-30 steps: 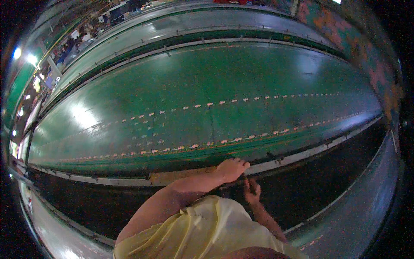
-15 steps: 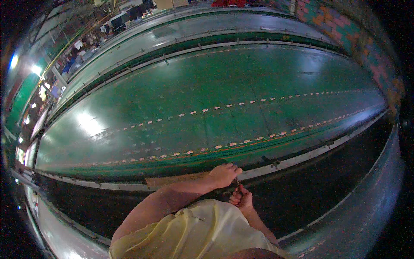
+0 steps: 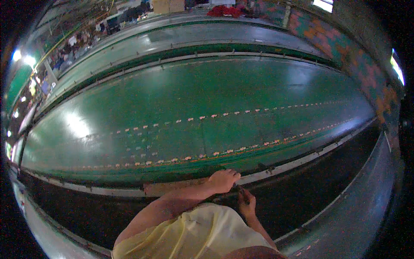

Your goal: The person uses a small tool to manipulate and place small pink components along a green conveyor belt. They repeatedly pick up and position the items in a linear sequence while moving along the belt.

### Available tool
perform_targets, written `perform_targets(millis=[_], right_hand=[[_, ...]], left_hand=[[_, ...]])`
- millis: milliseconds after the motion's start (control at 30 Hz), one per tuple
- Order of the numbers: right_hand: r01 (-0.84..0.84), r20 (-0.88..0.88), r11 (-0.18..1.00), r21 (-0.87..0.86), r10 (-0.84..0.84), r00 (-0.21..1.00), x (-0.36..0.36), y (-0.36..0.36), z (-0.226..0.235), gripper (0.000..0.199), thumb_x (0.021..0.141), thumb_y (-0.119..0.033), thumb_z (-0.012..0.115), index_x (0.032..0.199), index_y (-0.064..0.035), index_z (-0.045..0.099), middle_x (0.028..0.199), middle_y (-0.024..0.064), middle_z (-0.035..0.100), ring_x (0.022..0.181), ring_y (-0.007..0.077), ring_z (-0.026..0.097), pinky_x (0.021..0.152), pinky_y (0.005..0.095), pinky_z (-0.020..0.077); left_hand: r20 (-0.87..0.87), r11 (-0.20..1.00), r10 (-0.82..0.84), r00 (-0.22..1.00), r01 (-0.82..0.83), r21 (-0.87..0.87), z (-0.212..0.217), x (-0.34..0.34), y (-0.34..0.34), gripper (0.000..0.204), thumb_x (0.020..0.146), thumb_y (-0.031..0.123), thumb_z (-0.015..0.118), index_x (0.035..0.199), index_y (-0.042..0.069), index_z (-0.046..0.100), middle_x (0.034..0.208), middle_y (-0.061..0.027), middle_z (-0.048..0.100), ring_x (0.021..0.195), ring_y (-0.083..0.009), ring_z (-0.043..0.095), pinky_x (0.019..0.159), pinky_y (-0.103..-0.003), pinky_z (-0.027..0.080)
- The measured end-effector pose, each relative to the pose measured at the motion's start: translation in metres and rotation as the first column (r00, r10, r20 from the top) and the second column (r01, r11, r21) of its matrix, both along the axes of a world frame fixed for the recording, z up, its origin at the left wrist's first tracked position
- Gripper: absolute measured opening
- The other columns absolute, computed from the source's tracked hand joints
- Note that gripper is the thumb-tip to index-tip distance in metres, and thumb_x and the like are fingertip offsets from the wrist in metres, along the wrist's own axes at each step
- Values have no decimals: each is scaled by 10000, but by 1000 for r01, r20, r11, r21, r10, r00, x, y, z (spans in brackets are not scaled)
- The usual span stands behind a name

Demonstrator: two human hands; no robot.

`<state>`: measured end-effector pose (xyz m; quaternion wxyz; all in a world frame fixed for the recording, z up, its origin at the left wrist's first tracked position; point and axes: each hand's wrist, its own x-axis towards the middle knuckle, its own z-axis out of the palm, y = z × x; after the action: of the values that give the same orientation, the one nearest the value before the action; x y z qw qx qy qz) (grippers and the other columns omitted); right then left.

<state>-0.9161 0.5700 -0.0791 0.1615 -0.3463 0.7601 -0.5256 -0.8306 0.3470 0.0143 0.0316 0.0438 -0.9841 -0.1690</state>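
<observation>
Grip: left hand (image 3: pixel 223 180) curled over the pale metal rail (image 3: pixel 284 166) edging the green tabletop (image 3: pixel 207 99), right hand (image 3: pixel 246 203) just below pinching a small dark object (image 3: pixel 240 190); risk: pinch slips, object drops beneath rail.

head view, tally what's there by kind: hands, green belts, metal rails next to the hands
hands: 2, the left hand on the near metal rail, the right hand just below it, around something small and dark
green belts: 2, the wide near belt and the far belt
metal rails next to the hands: 1
total: 5
</observation>
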Motion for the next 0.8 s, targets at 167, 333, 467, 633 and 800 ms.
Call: perform_targets(millis=[167,333,467,633,800], right_hand=[[26,-390,967,253,77,918,-4,1,21,405,977,-171,738,1368,-66,732,1093,226,799,863,335,772,784,428,594],[42,-355,804,593,213,910,19,-21,92,468,964,-278,742,1415,-154,719,1118,186,802,963,405,776,805,509,611],[81,-388,819,568,181,904,11,-12,37,475,954,-281,737,1413,-158,723,1115,173,808,969,404,780,825,510,612],[-216,-205,976,16,215,955,-15,-6,5,528,949,-263,741,1424,-37,694,1188,254,770,1110,431,743,915,476,587],[-248,-374,961,126,277,885,-64,-1,-2,548,945,-259,742,1436,-24,679,1184,259,756,1106,435,731,915,484,578]], left_hand=[[-14,998,-31,999,31,-46,5,-2,1,393,917,157,691,1288,53,614,1233,-175,697,1194,-386,680,938,-509,617],[-12,998,-41,999,42,38,1,4,-9,503,875,167,719,1354,54,611,1277,-189,698,1216,-413,684,975,-551,604],[53,992,-26,998,19,121,35,10,0,537,833,166,749,1350,82,630,1266,-173,719,1218,-416,690,963,-564,601],[-15,999,-19,1000,19,44,-9,-5,-4,539,772,205,821,1270,88,652,1089,-156,763,1070,-424,742,843,-558,620],[41,995,-78,996,75,70,6,-18,5,548,782,282,844,1250,93,630,1120,-162,754,1129,-400,734,855,-537,621]])
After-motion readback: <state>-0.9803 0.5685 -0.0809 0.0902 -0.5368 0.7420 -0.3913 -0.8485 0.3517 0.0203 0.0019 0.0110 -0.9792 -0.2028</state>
